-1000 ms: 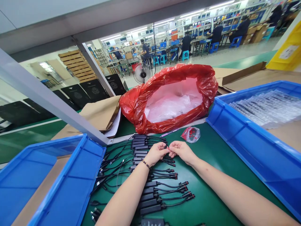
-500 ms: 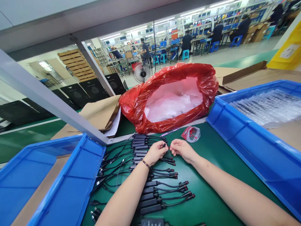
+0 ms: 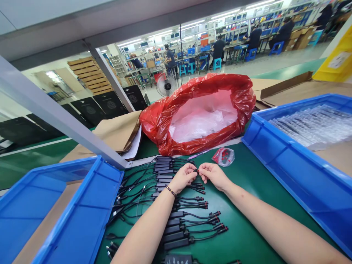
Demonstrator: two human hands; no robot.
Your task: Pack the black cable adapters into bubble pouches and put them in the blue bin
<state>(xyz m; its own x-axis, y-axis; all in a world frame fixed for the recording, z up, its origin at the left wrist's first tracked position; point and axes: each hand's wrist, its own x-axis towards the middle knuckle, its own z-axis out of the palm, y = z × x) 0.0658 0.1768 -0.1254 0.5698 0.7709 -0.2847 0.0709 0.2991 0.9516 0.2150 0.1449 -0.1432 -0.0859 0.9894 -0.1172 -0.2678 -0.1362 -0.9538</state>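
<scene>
My left hand, a beaded bracelet at its wrist, pinches a black cable connector at the table's middle. Facing it, my right hand has thumb and fingertips closed on a small red ring at the connector's end. The fingers partly hide both pieces. Under and in front of my left arm lies a column of black cables with slim boxes; many of their connector ends show red rings. Beyond my right hand is a small clear bag with red rings inside.
A large red plastic bag holding clear bags stands behind the hands. Blue bins flank me, the left one lined with cardboard, the right one holding packed clear bags. A purple pen lies by the red bag. People sit at distant benches.
The fingertips of both hands have come slightly closer together, with the red ring now up against the connector's end. The other things on the table have stayed put.
</scene>
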